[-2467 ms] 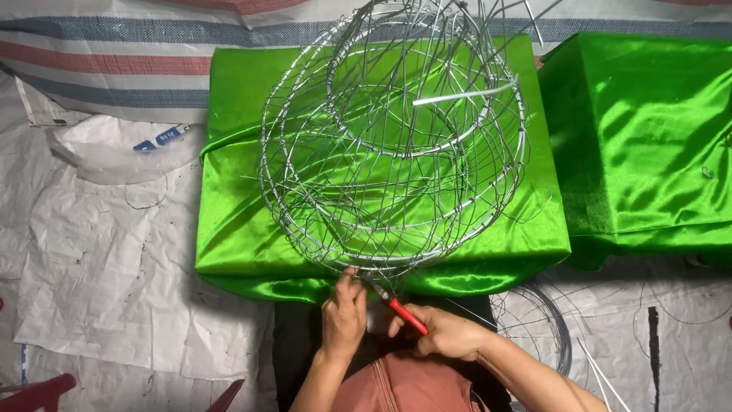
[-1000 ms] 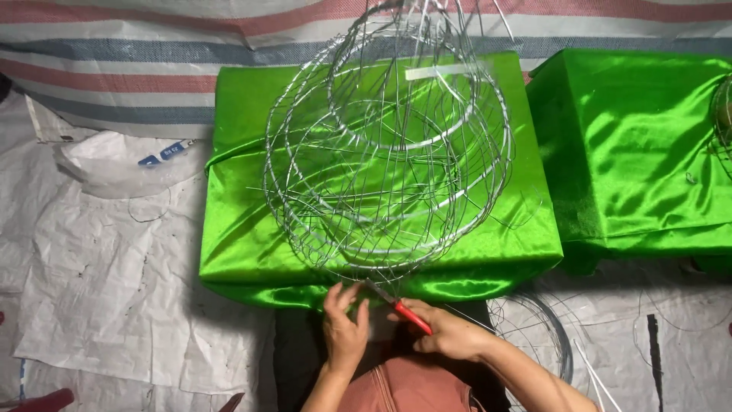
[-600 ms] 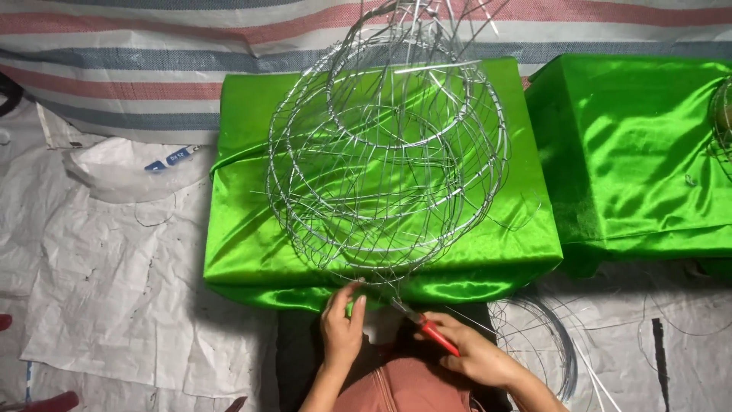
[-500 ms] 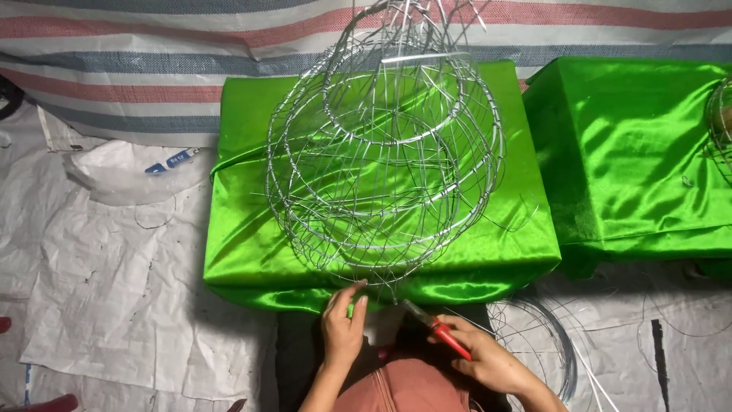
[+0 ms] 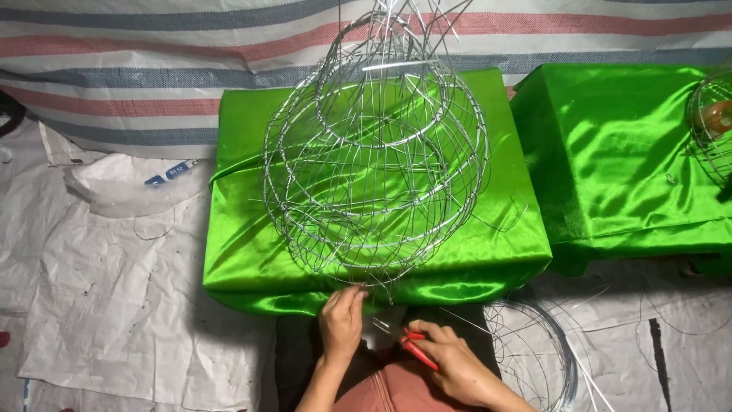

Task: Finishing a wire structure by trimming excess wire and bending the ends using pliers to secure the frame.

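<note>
Left hand pinched the bottom rim of the rounded silver wire frame resting on the green satin-covered box. Right hand closed around red-handled pliers. Best braced firmly, twisting close.

Rounded wire frame on green cloth

two green tables, two wire frames

lighting: bright, even, diffuse; sheen and glare on green satin cloth; soft shadows below its near edge; focus sharp throughout.
</note>
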